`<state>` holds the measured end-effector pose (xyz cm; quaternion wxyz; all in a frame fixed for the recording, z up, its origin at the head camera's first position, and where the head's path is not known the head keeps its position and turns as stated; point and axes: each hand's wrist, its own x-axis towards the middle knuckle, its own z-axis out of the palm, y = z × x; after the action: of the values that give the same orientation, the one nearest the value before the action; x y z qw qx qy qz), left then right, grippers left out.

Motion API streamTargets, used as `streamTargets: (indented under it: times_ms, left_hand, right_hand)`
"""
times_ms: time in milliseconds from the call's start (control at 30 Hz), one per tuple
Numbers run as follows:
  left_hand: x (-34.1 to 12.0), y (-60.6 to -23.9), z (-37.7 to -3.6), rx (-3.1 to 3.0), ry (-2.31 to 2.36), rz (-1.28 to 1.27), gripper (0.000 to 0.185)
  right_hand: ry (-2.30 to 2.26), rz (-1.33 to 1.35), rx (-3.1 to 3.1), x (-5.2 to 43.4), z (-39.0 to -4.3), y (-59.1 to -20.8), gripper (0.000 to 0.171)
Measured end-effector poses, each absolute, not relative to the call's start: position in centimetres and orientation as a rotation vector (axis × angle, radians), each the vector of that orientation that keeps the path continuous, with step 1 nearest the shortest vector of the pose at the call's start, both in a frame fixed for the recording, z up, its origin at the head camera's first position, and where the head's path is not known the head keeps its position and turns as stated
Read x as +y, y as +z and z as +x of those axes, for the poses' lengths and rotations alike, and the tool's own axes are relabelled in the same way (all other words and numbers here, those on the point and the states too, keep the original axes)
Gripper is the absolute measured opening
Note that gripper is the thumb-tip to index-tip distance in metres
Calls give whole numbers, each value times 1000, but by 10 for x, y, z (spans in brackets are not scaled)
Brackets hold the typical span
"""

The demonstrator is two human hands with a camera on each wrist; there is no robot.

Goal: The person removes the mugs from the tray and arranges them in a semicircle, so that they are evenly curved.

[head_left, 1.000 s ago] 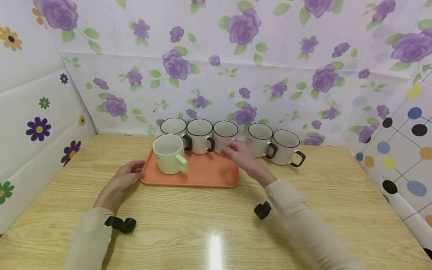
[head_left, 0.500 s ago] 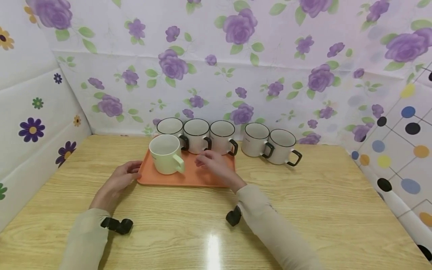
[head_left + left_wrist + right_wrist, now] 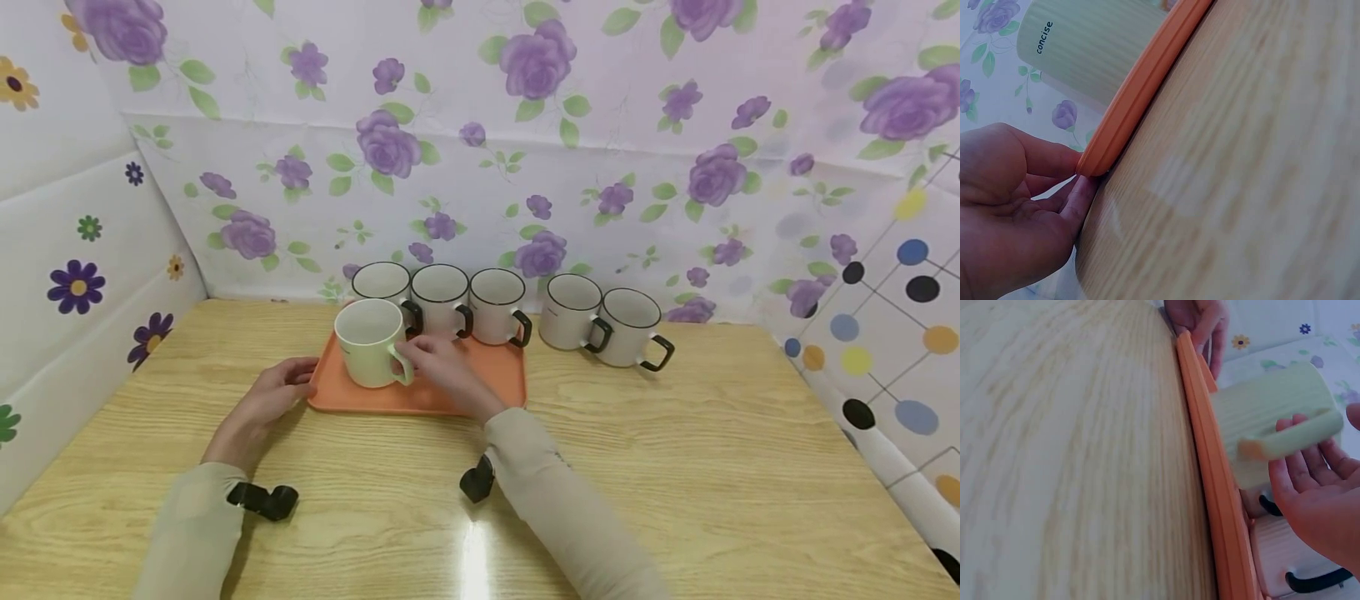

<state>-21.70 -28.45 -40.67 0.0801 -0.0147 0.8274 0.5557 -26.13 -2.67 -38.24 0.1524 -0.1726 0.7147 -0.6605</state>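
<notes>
A pale green mug point(image 3: 367, 354) stands upright on the left part of an orange tray point(image 3: 480, 383). My right hand point(image 3: 446, 367) is at its handle; in the right wrist view the fingers point(image 3: 1297, 472) curl through behind the handle point(image 3: 1300, 434), the thumb just off it. My left hand point(image 3: 273, 392) holds the tray's left front corner, pinching the edge between thumb and fingers, as the left wrist view shows. Behind the green mug, three white mugs with black rims and handles line the tray's back: a left one point(image 3: 382, 283), a middle one point(image 3: 438, 300) and a right one point(image 3: 497, 308).
Two more white black-rimmed mugs stand right of the tray on the wooden table point(image 3: 712, 467): one point(image 3: 566, 312) close to the tray, the other point(image 3: 626, 329) farther right, touching or nearly touching it. A flowered cloth wall point(image 3: 465, 200) rises right behind the mugs.
My right hand has moved left and forward from the right-hand mug at the tray's back, across the tray, to the green mug's handle. The left hand has stayed at the tray's corner.
</notes>
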Motion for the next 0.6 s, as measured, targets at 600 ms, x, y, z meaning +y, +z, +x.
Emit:
streamTargets:
  times_ms: [600]
  left_hand:
    - [-284,-408,-219,2467,1680,-48,55]
  right_hand:
    - [-1961,-500,2098,-45,-254,-390,33]
